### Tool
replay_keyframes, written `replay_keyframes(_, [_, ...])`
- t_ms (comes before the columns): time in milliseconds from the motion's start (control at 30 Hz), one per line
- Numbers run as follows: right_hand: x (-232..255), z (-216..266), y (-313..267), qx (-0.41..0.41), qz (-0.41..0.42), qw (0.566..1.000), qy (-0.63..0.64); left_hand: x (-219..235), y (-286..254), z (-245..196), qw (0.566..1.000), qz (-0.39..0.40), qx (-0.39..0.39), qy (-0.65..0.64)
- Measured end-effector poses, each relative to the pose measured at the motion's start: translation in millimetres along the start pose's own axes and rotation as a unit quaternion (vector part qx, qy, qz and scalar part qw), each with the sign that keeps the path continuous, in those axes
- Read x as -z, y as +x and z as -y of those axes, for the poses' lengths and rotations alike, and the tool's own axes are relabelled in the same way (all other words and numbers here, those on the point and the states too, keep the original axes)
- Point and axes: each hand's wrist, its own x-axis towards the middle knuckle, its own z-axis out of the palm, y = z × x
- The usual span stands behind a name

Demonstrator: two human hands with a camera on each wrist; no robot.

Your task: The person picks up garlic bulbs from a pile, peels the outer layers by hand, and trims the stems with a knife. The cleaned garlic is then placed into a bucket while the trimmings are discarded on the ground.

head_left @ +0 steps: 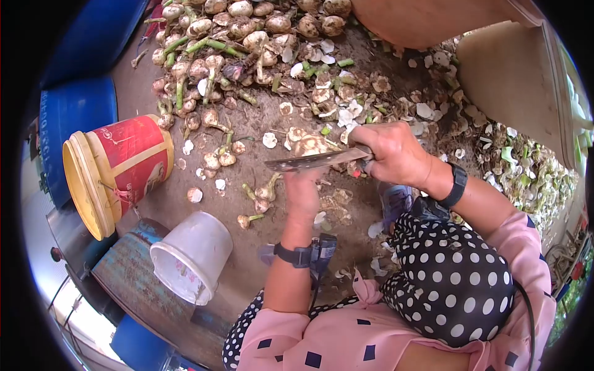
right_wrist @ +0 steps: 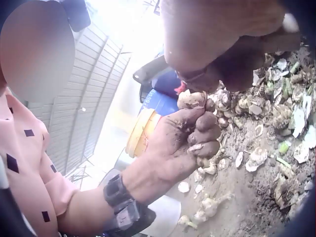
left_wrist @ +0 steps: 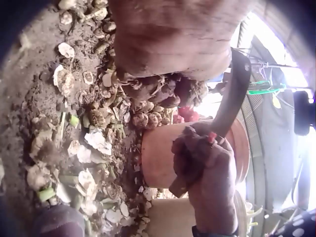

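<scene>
In the head view the right hand (head_left: pixel 396 154) grips a knife (head_left: pixel 309 162) by its handle, the blade pointing left across the left hand (head_left: pixel 302 191). The left hand's fingers are hidden there by the blade. Seen from the right wrist, the left hand (right_wrist: pixel 170 145) has its fingers curled round a pale bulb (right_wrist: pixel 191 99), close below the right hand (right_wrist: pixel 222 34). The left wrist view has dirty bulbs (left_wrist: pixel 155 91) under the left hand (left_wrist: pixel 173 37), and the right hand (left_wrist: pixel 212 173) with the upright blade (left_wrist: pixel 234 94).
A heap of bulbs with green stems (head_left: pixel 241 28) lies at the top of the head view. Peelings (head_left: pixel 538 185) cover the ground at right. A red and yellow bucket (head_left: pixel 133 164) and a white bucket (head_left: pixel 201 247) lie tipped at left; a tan container (head_left: pixel 513 80) is upper right.
</scene>
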Motion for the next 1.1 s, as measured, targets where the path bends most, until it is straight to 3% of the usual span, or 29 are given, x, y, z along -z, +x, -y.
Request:
replay_keyframes(33, [0.8, 3.6, -0.6, 0.007, 0.013, 0.999, -0.029, -1.4, -5.6, 5.1, 0.995, 0.002, -0.051, 0.092])
replay_keyframes(67, [0.9, 6.3, -1.8, 0.014, 0.027, 0.998, -0.058, -2.6, -10.2, 9.4, 0.994, 0.002, -0.051, 0.093])
replay_keyframes(133, [-0.1, 10.1, -7.2, 0.026, 0.028, 0.997, -0.074, -4.6, -19.1, 15.3, 0.944, -0.006, -0.205, 0.257])
replay_keyframes(167, [0.5, 12.2, -9.5, 0.032, 0.022, 0.995, -0.090, -1.2, -22.9, 16.9, 0.944, -0.008, -0.206, 0.257])
replay_keyframes(233, [1.2, 11.9, -13.8, 0.038, 0.014, 0.993, -0.107, 8.8, -30.4, 17.8, 0.880, 0.060, -0.266, 0.390])
replay_keyframes(267, [1.5, 4.3, -16.0, 0.042, 0.005, 0.992, -0.121, 2.2, -35.5, 6.4, 0.879, 0.060, -0.267, 0.390])
replay_keyframes(300, [1.3, -5.7, -19.2, 0.045, -0.005, 0.990, -0.136, -6.2, -43.1, -5.9, 0.973, 0.041, -0.122, 0.190])
replay_keyframes(333, [-2.1, -26.1, -23.6, 0.019, -0.016, 0.978, -0.206, -14.1, -50.0, -17.8, 0.999, 0.018, 0.032, -0.023])
replay_keyframes(400, [13.4, -72.1, -29.7, -0.159, 0.016, 0.960, -0.231, -15.1, -59.0, -25.8, 1.000, 0.018, 0.007, -0.025])
replay_keyframes(433, [13.8, -66.9, -23.2, -0.150, 0.020, 0.961, -0.230, -12.9, -53.0, -28.4, 0.999, 0.039, -0.012, 0.031])
replay_keyframes(467, [15.6, -52.2, -16.8, -0.206, 0.022, 0.978, 0.015, -10.1, -46.7, -30.8, 0.993, 0.065, -0.029, 0.090])
replay_keyframes(500, [19.5, -34.4, -15.5, -0.256, 0.016, 0.932, 0.256, -10.0, -39.5, -31.7, 0.989, 0.119, 0.023, 0.083])
replay_keyframes(533, [23.7, -8.7, -7.8, -0.277, 0.053, 0.884, 0.372, -15.4, -29.5, -35.7, 0.989, 0.121, 0.019, 0.081])
replay_keyframes(567, [19.7, -9.7, -2.8, -0.271, 0.094, 0.847, 0.448, -22.0, -22.0, -41.8, 0.924, 0.103, -0.168, 0.327])
replay_keyframes(600, [14.8, -13.4, -3.5, -0.267, 0.131, 0.799, 0.522, -26.6, -19.8, -43.8, 0.767, 0.078, -0.335, 0.541])
replay_keyframes(667, [12.7, -17.9, -3.0, -0.249, 0.107, 0.790, 0.551, -32.3, -18.1, -34.9, 0.761, 0.047, -0.327, 0.558])
replay_keyframes(700, [11.5, -14.4, -0.7, -0.230, 0.057, 0.837, 0.493, -37.8, -19.9, -21.5, 0.895, -0.065, -0.288, 0.334])
replay_keyframes(733, [8.3, -10.2, 0.7, -0.210, 0.008, 0.877, 0.432, -43.0, -22.6, -21.7, 0.956, -0.170, -0.223, 0.083])
replay_keyframes(767, [1.0, -8.8, 0.4, -0.181, -0.011, 0.876, 0.446, -43.9, -26.8, -26.0, 0.976, -0.188, -0.098, -0.050])
replay_keyframes(800, [-6.3, -8.1, -0.7, -0.118, -0.034, 0.914, 0.387, -42.4, -25.5, -25.5, 0.976, -0.190, -0.096, -0.050])
replay_keyframes(833, [-7.1, -4.5, -2.8, -0.090, 0.012, 0.953, 0.290, -40.9, -24.2, -24.4, 0.975, -0.164, 0.034, -0.149])
replay_keyframes(867, [-6.0, -1.7, -3.7, -0.060, 0.056, 0.979, 0.187, -39.6, -22.1, -24.4, 0.947, -0.133, 0.161, -0.245])
replay_keyframes(900, [-6.3, -2.3, -3.3, -0.071, 0.059, 0.980, 0.176, -38.3, -18.9, -18.5, 0.960, -0.109, 0.081, -0.245])
replay_keyframes(1000, [-6.0, -11.4, 2.3, -0.083, 0.047, 0.981, 0.167, -25.7, -10.8, -12.0, 0.981, -0.073, 0.045, -0.176])
replay_keyframes(1100, [-4.5, -6.0, 9.6, -0.086, 0.069, 0.988, 0.104, -23.1, -8.8, -12.2, 0.978, -0.050, 0.046, -0.198])
